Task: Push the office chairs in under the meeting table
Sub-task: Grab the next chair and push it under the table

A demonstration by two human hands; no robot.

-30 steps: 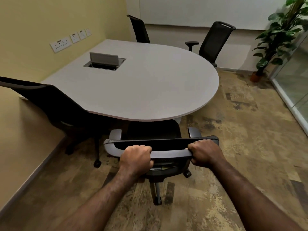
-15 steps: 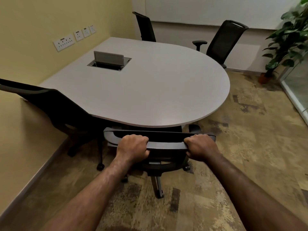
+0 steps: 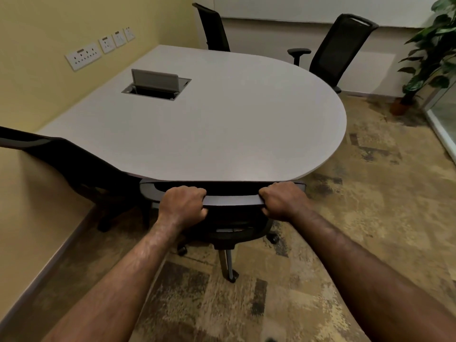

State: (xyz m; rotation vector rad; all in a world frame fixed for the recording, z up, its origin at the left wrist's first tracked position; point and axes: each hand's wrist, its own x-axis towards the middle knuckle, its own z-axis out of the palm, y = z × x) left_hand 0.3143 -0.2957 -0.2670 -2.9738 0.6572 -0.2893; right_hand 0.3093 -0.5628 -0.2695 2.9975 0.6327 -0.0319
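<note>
Head view: a small room with a yellow wall (image 3: 49,25) and mottled carpet (image 3: 370,218); a grey meeting table (image 3: 234,124) fills the middle; the near chair (image 3: 232,201) has its seat hidden under the table's near edge, its top rail at that edge; the left hand (image 3: 183,206) and right hand (image 3: 283,199) are both wrapped tightly over that rail; three other chairs stand around the table.

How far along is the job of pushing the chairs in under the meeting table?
Looks done: the left chair sits tucked against the meeting table. In hand: left hand and right hand grip the near chair, its back at the table edge. Left: the far-right chair stands clear of the table.
</note>
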